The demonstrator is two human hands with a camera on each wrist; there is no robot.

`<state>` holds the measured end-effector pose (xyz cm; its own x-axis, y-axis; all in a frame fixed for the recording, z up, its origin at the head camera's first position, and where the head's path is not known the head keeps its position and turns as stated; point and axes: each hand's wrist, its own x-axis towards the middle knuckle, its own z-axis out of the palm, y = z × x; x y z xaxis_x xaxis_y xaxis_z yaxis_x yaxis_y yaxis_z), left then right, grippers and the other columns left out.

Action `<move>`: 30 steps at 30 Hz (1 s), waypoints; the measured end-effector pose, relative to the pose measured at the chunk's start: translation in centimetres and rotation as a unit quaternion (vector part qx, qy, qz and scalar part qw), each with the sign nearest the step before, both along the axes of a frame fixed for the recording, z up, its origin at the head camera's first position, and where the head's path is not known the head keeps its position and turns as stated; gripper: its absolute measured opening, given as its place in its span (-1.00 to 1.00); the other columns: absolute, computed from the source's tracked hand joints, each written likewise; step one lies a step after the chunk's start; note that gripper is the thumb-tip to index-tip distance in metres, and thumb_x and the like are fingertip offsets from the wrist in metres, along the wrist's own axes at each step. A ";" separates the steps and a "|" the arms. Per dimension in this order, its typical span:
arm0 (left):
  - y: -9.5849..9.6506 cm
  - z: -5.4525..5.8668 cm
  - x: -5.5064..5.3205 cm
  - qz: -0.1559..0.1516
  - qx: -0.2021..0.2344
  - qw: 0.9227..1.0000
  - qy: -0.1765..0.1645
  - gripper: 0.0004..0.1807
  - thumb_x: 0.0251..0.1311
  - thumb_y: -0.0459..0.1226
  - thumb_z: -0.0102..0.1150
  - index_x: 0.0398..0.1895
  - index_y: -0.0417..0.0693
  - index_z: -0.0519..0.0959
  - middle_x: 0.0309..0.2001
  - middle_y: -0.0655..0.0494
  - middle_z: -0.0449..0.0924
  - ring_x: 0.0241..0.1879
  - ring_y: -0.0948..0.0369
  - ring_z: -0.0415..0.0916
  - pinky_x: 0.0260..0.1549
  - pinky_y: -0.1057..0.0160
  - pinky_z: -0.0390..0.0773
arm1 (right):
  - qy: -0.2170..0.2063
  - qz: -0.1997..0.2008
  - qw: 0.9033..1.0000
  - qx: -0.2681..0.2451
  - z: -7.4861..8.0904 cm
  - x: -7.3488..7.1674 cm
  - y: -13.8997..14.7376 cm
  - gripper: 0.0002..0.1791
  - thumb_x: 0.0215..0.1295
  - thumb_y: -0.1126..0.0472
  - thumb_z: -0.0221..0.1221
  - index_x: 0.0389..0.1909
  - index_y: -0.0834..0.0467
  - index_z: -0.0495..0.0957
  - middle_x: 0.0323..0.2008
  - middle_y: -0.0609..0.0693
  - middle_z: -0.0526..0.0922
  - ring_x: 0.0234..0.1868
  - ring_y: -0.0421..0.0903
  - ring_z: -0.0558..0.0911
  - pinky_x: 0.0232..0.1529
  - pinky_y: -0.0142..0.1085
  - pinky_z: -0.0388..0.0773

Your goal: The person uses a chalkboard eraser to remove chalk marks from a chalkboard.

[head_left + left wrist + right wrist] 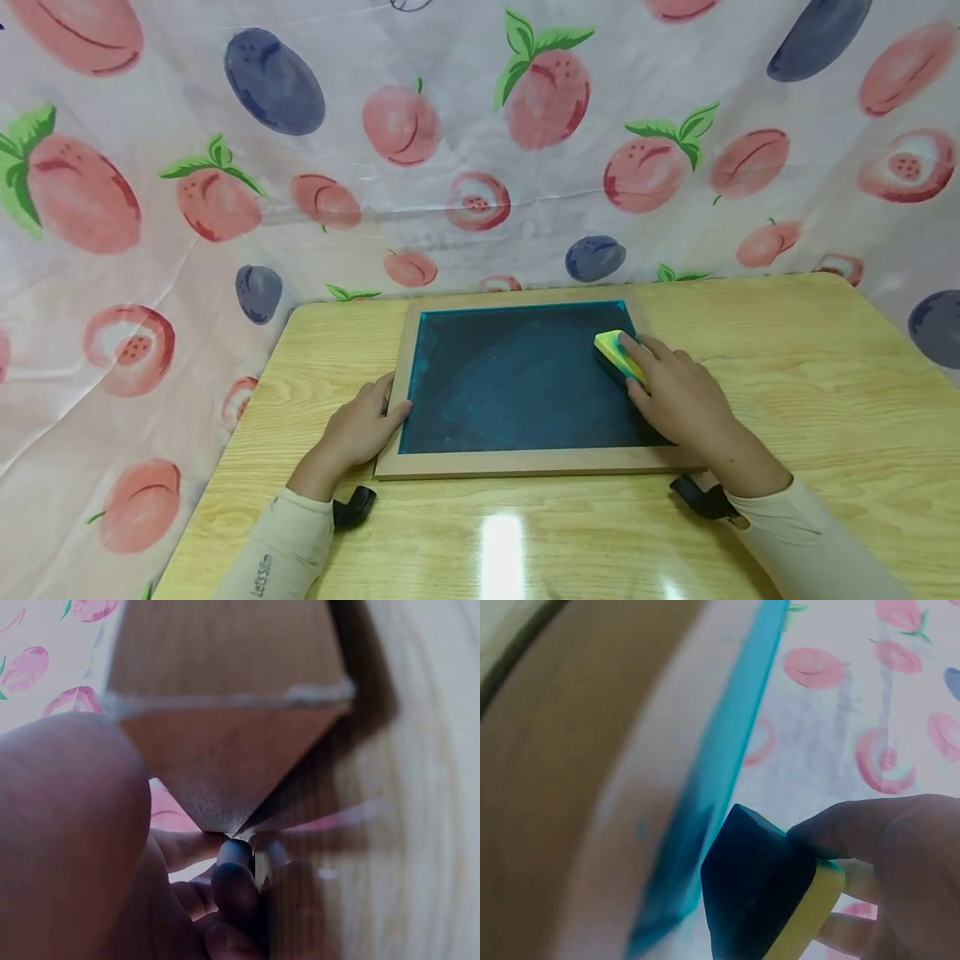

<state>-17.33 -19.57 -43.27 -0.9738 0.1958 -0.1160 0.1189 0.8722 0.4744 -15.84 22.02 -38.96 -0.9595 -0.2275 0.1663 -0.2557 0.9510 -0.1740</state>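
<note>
A small blackboard [517, 379] in a pale wooden frame lies on the table, with bluish smears and a few faint marks on its dark surface. At its left side my left hand [360, 421] holds the frame [225, 742], thumb on top and the other fingers along the outer edge. My right hand [678, 392] grips a blackboard eraser [618, 354], yellow with blue-green smudges on top, over the board's right part. The eraser's dark felt side [757, 877] shows in the right wrist view, tilted beside the blue-edged board. My palm hides part of the eraser.
The light wood table [810, 367] extends on both sides of the board. Behind it hangs a fruit-print cloth [450, 192], which also covers the left side. Black wrist mounts [354, 507] sit at both wrists, near the board's front corners.
</note>
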 end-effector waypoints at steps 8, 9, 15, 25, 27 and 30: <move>-0.1 0.3 0.0 -0.003 0.001 1.000 0.004 -0.29 0.29 0.17 -0.22 0.44 0.14 -0.01 0.38 0.02 0.14 0.34 -0.05 0.13 0.10 -0.21 0.24 | 0.013 -0.027 0.999 -0.024 1.3 0.5 2.1 -0.45 0.30 0.14 0.03 0.31 0.12 0.27 0.24 0.27 0.30 -0.04 0.32 0.47 -0.19 0.16 0.44; 0.0 0.3 0.0 -0.004 0.001 1.000 0.004 -0.29 0.29 0.17 -0.22 0.44 0.13 -0.01 0.38 0.01 0.14 0.34 -0.05 0.12 0.10 -0.21 0.24 | 0.015 -0.032 0.999 -0.027 1.3 0.4 2.6 -0.46 0.30 0.15 0.03 0.30 0.14 0.28 0.24 0.28 0.31 -0.05 0.33 0.46 -0.20 0.17 0.43; -0.1 0.5 -0.2 -0.002 -0.002 1.000 -0.002 -0.27 0.29 0.18 -0.24 0.45 0.11 -0.03 0.39 -0.01 0.11 0.34 -0.05 0.12 0.11 -0.20 0.24 | -0.003 -0.064 0.998 -0.022 1.0 -0.4 5.0 -0.48 0.33 0.16 -0.02 0.30 0.18 0.27 0.23 0.32 0.29 -0.10 0.41 0.43 -0.32 0.23 0.42; -0.2 0.5 0.0 0.000 -0.007 1.000 0.000 -0.26 0.29 0.18 -0.23 0.44 0.09 -0.02 0.38 -0.05 0.12 0.32 -0.07 0.16 0.08 -0.21 0.26 | -0.042 -0.081 0.996 -0.003 0.1 -1.0 6.6 -0.49 0.34 0.17 -0.05 0.28 0.22 0.28 0.21 0.34 0.30 -0.10 0.45 0.42 -0.34 0.23 0.42; -0.2 0.5 0.0 0.002 -0.006 1.000 0.001 -0.26 0.29 0.18 -0.23 0.44 0.08 -0.01 0.38 -0.05 0.12 0.32 -0.07 0.16 0.08 -0.21 0.26 | -0.052 -0.081 0.995 0.002 0.1 -1.1 6.7 -0.49 0.33 0.18 -0.05 0.29 0.22 0.27 0.21 0.34 0.30 -0.09 0.45 0.41 -0.34 0.24 0.42; -0.3 0.5 0.0 -0.002 -0.009 1.000 0.003 -0.25 0.29 0.19 -0.23 0.44 0.06 -0.02 0.38 -0.07 0.12 0.32 -0.08 0.15 0.07 -0.22 0.26 | -0.071 -0.080 0.994 0.007 -0.2 -1.3 6.8 -0.47 0.32 0.17 -0.02 0.30 0.21 0.25 0.23 0.36 0.26 -0.07 0.47 0.40 -0.33 0.24 0.42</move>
